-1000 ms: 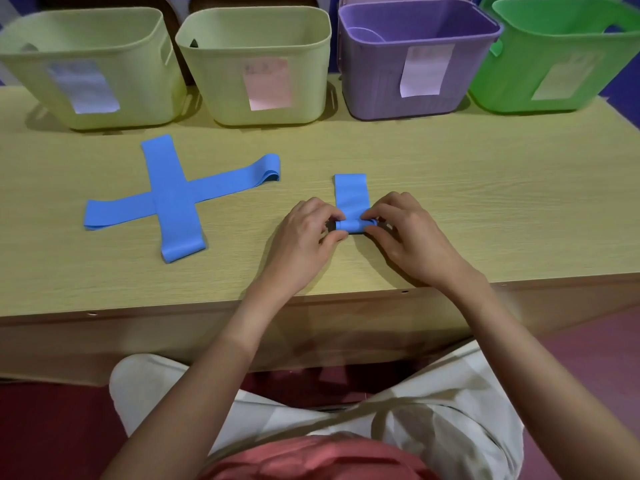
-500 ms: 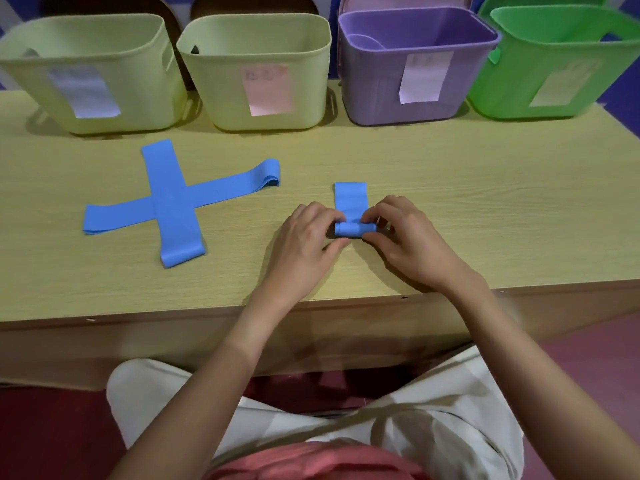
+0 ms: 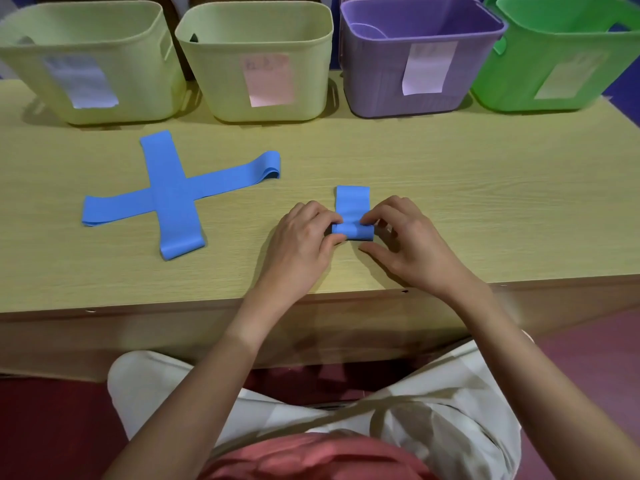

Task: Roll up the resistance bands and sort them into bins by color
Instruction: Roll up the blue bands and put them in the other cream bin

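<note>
- Your left hand (image 3: 304,237) pinches the left end of the rolled part of a blue resistance band (image 3: 352,216), thumb at the near side and fingers (image 3: 323,216) curled over the top.
- Your right hand (image 3: 412,240) grips the roll's right end, its fingers bent down onto it, thumb lying on the desk (image 3: 485,202) just in front.
- The band lies near the desk's front edge, its short unrolled tail pointing away from you toward the bins.
- Two more blue bands (image 3: 173,192) lie flat and crossed (an X shape) well to the left.
- Along the desk's far edge stand two pale yellow-green bins (image 3: 256,98), a purple bin (image 3: 381,91) and a green bin (image 3: 512,81), each with a paper label on its front.
</note>
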Action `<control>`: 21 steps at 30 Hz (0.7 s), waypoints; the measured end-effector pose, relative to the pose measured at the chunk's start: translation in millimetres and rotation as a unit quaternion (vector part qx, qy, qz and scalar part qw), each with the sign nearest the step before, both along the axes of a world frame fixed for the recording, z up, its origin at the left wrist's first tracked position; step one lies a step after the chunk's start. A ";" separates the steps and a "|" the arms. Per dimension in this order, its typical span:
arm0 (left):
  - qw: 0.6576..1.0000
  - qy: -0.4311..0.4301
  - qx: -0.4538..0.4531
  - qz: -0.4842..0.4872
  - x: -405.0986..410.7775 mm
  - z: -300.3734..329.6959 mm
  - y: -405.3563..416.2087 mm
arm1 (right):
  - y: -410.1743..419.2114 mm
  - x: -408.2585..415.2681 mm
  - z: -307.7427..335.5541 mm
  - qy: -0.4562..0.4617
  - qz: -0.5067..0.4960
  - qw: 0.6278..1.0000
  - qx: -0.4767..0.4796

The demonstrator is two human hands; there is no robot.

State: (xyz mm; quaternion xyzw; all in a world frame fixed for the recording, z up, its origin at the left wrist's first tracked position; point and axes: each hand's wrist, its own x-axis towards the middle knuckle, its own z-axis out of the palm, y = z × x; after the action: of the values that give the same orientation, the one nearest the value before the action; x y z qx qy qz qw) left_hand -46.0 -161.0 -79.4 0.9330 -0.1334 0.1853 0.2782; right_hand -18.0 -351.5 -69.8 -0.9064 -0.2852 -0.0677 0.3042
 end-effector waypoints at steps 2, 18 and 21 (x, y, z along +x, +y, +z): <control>1.000 -0.004 0.009 0.007 0.3 0.2 -0.9 | 0.5 0.7 -0.9 -0.001 -0.007 1.000 0.005; 0.999 -0.011 0.039 0.011 9.0 7.1 -4.8 | 3.2 5.8 -4.1 -0.019 -0.020 0.999 0.022; 0.999 -0.008 0.044 0.008 10.0 7.5 -5.1 | 3.5 8.3 -4.5 -0.026 -0.022 0.999 0.011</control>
State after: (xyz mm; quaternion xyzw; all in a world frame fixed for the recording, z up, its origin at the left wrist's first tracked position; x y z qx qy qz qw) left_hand -36.0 -166.0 -71.8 0.9439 -0.1364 0.1887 0.2343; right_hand -9.7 -348.0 -74.3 -0.9070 -0.2727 -0.1011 0.3046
